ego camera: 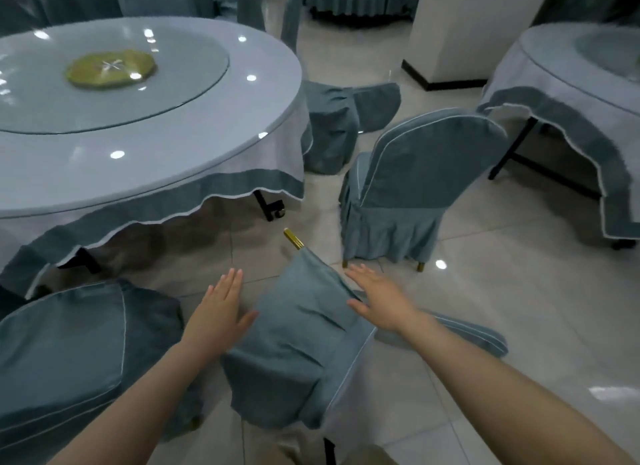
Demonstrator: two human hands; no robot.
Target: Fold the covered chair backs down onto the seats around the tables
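Pale glossy floor tiles (485, 291) run through a banquet room full of blue-grey covers. Nearest, two bare arms reach forward. The left hand (221, 312) and right hand (381, 298) are both flat, with straight fingers held slightly apart and nothing gripped. Between them sits the near chair (301, 343), its cover rumpled and a gold leg (293, 239) poking out at the far end. The left thumb lies at the cover's left edge and the right hand overlaps its right edge; whether either touches the cloth cannot be told. A piped flap (467, 333) of cover lies on the floor to its right. At bottom left, the left chair (69, 343) has its back lying flat. Beyond the hands, the upright chair (426, 173) still has its back raised. Behind it, the far chair (332, 132) has its back tipped over to the right. The round table (173, 159) on the left carries a glass turntable (194, 66). A second table (554, 80) stands right, with a white pillar (460, 24) between the two, further off.
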